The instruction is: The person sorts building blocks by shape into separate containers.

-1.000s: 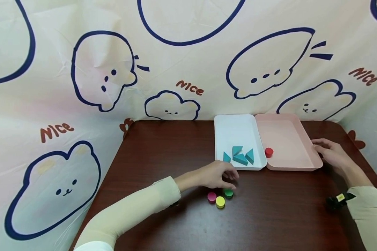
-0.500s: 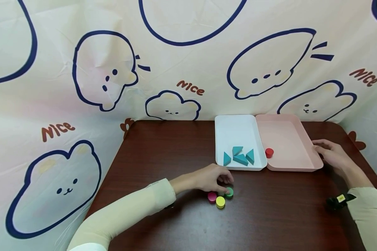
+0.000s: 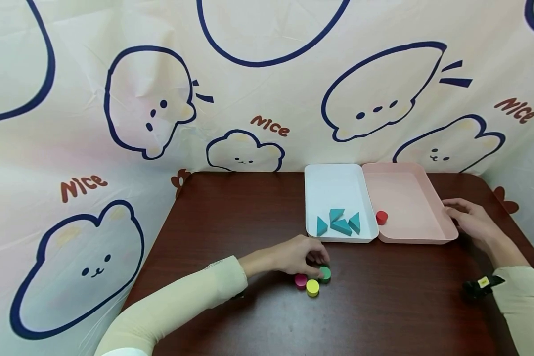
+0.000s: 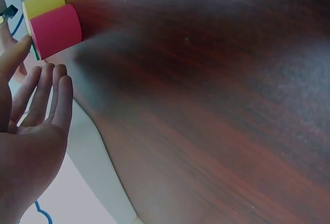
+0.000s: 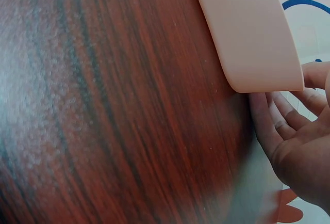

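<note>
My left hand (image 3: pixel 295 256) reaches over several small cylinder blocks on the table. Its thumb lies against the green cylinder block (image 3: pixel 325 273), while the other fingers, slightly bent, stay apart from the thumb. Close by stand a magenta cylinder block (image 3: pixel 300 281) and a yellow cylinder block (image 3: pixel 312 288). In the left wrist view, the magenta block (image 4: pixel 56 30) hides most of the green one. My right hand (image 3: pixel 473 225) grips the right side of the pink tray (image 3: pixel 409 185); in the right wrist view its fingers (image 5: pixel 291 115) lie at the tray's corner.
A red cylinder block (image 3: pixel 381 217) sits in the pink tray near its left wall. Beside it, touching, is a white tray (image 3: pixel 333 183) holding several teal triangular blocks (image 3: pixel 340 227). Both trays stand on the dark wooden table (image 3: pixel 231 212), before a patterned cloth backdrop (image 3: pixel 249 89).
My left hand has moved left and down from above the green cylinder block, bringing its thumb against the block's side. My right hand stays at the pink tray.
</note>
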`<state>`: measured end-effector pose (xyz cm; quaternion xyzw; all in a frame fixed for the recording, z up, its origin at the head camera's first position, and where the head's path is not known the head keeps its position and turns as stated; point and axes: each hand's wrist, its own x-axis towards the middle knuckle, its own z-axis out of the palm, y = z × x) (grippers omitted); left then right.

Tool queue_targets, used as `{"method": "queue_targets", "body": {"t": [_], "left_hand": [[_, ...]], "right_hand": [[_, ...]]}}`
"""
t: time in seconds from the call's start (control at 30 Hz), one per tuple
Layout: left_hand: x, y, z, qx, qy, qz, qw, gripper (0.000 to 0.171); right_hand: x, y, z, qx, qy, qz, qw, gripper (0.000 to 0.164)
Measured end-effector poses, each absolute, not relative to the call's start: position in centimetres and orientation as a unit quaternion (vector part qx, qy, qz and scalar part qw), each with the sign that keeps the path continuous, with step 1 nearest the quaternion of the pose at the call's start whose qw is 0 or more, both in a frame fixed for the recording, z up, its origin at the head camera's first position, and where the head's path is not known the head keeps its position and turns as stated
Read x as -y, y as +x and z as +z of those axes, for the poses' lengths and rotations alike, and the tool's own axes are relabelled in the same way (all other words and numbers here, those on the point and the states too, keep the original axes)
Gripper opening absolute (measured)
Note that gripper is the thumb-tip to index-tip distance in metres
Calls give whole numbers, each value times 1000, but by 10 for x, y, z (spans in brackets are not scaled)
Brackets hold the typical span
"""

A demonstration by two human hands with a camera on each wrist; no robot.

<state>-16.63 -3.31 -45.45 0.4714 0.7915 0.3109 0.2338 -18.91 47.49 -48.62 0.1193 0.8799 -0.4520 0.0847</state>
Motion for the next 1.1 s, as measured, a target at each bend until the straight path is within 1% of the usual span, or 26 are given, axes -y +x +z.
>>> {"method": "queue_targets", "body": {"t": [0.47, 1.1], "left_hand": [[31, -165, -460, -788, 467, 312, 252, 24], [27, -166, -464, -789, 459, 313, 263, 23]], "right_hand": [[-475, -190, -486, -880, 123, -451, 87, 67], [-476, -188, -487, -878, 123, -454, 83, 69]]}}
